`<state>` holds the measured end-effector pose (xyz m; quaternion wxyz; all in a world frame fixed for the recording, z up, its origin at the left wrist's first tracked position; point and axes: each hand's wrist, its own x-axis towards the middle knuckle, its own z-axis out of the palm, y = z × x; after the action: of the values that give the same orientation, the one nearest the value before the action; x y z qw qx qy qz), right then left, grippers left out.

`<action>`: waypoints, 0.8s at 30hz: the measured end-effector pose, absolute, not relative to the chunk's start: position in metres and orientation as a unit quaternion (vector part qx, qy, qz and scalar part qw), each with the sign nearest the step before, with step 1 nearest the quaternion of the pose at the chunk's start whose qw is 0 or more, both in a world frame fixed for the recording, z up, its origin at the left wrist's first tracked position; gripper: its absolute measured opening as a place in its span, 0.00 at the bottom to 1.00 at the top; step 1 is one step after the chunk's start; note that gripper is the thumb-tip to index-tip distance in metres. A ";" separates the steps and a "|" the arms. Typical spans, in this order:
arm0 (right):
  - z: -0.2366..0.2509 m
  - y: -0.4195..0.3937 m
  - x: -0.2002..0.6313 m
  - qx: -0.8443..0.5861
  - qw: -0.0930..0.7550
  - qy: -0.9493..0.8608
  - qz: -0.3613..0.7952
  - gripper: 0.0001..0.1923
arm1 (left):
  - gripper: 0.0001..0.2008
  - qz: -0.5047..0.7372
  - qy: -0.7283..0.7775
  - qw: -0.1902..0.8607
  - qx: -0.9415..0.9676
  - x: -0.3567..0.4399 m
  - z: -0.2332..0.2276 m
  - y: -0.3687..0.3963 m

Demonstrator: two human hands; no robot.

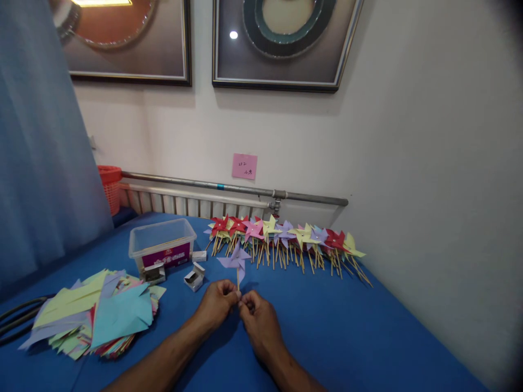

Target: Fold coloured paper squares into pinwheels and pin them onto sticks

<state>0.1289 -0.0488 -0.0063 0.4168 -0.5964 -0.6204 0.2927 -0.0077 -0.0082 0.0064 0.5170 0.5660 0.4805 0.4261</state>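
A purple paper pinwheel point(237, 258) on a thin wooden stick stands upright in front of me, over the blue table. My left hand point(220, 300) pinches the lower part of its stick. My right hand point(256, 317) is closed close beside it, fingertips meeting the left ones at the stick's lower end. Whether the right fingers grip the stick or some small piece is hidden. Behind the pinwheel lies a long row of finished-looking pinwheels point(286, 233) in red, pink, yellow and purple, their sticks pointing toward me.
At left lie a pile of cut paper sheets point(120, 313) and dark scissor-like handles point(20, 317). A clear plastic box point(163, 239) holds sticks, with small open boxes point(195, 276) beside it. A blue curtain point(44, 147), a red basket point(110, 188) and a radiator pipe point(196, 183) border the blue table point(351, 332).
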 end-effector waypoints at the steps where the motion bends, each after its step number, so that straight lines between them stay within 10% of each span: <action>1: -0.006 -0.049 0.129 -0.594 0.419 -0.620 0.294 0.07 | 0.13 0.426 0.480 0.516 0.566 -0.008 0.006 -0.008; 24: -0.003 -0.049 0.132 -0.607 0.415 -0.615 0.284 0.09 | 0.23 0.418 0.477 0.521 0.571 -0.009 0.007 -0.007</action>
<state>0.1319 -0.0489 -0.0031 0.4145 -0.6075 -0.6154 0.2836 -0.0094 -0.0070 0.0068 0.5213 0.5711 0.4766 0.4183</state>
